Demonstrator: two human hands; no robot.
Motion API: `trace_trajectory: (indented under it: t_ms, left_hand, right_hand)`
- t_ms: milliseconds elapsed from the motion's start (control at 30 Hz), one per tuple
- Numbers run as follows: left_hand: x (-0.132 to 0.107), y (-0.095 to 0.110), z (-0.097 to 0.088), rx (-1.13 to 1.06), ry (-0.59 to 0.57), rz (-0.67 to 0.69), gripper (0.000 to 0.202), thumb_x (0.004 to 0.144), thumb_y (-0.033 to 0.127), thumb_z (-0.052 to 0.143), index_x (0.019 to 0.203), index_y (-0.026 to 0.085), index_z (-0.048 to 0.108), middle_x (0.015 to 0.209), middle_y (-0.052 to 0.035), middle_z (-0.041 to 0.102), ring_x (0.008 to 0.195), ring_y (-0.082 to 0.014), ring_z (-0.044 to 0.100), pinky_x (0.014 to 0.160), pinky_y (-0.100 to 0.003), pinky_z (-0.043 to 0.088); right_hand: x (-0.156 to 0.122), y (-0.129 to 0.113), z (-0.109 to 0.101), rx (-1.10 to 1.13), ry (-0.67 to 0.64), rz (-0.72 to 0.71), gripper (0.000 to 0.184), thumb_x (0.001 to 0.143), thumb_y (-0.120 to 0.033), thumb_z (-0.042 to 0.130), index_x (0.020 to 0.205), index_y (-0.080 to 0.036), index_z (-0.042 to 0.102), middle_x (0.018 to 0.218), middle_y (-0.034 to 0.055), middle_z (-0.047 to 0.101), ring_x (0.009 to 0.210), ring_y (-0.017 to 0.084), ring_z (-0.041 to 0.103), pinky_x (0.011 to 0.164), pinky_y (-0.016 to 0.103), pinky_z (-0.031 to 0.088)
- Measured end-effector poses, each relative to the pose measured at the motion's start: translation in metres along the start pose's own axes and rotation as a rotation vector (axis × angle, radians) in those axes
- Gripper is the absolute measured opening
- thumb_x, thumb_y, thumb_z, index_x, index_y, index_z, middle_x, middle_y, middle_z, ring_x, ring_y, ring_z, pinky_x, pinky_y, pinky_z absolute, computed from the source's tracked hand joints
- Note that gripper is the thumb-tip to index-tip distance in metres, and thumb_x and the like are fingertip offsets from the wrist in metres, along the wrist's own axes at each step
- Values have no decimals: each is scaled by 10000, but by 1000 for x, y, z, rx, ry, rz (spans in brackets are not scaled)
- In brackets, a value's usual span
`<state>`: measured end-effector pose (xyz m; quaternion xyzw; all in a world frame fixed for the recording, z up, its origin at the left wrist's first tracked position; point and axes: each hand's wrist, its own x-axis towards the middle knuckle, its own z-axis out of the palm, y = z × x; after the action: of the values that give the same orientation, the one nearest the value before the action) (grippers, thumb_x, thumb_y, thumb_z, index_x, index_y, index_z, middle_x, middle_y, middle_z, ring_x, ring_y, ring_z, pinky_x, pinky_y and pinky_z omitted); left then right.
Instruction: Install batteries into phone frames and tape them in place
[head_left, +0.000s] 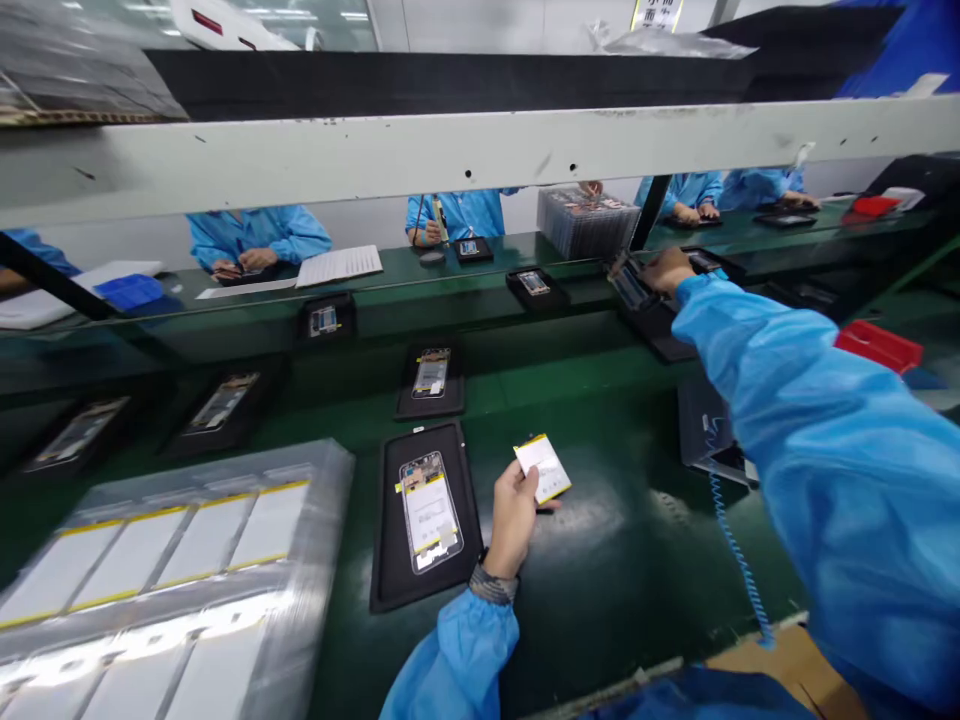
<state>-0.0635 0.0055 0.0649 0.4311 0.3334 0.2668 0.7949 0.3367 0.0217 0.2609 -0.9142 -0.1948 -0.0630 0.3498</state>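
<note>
A flat white battery (545, 468) with yellow edges is pinched between the thumb and fingers of my left hand (514, 510), just above the green bench. Left of that hand lies a black tray (386, 560) bearing an opened phone (430, 510) with a white battery in it. My right hand (667, 270) is stretched far forward, its fingers closed on the edge of a phone frame (628, 282) that is tilted up over another black tray (664, 335). Motion blur softens the details of that frame.
A clear plastic tray (334, 500) of white batteries fills the lower left. Several black trays with phones, such as one tray (430, 402), stand along the bench. A metal beam (450, 155) crosses overhead. A coiled blue cord (739, 550) hangs at right. Co-workers in blue sleeves (259, 235) sit opposite.
</note>
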Motion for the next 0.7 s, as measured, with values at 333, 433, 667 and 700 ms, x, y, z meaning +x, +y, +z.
trace_trajectory:
  t_ms: [333,433,667,700]
  left_hand:
    - [1,34,-19,-173,149,180,440,676,359,854,1019,141,684,939,-95,781,821,-200,738,633,-233,531]
    - [-1,36,-20,-93,127,178,400,716,363,825,1024,154,680,897,-75,781,714,-174,716,500,-201,436]
    - [-5,22,-15,137,17,78,420,766,434,822,1011,138,654,820,-80,776,588,-161,666,455,-209,385]
    - [-5,21,-15,150,14,78,433,773,449,819,1024,139,649,832,-85,778,600,-166,673,466,-212,395]
  right_hand:
    - [-224,17,16,626,-567,137,82,767,-176,827,765,-119,767,737,92,728,602,163,655,482,225,528]
    - [-283,45,33,815,-639,323,240,656,-294,908,765,-130,772,742,77,726,603,155,652,484,222,532]
    - [-338,77,68,1051,-668,506,491,545,-462,968,873,-158,765,826,59,753,674,161,693,593,249,575]
    - [-340,77,70,1067,-671,506,495,552,-464,967,884,-161,760,838,60,756,684,166,699,600,255,576]
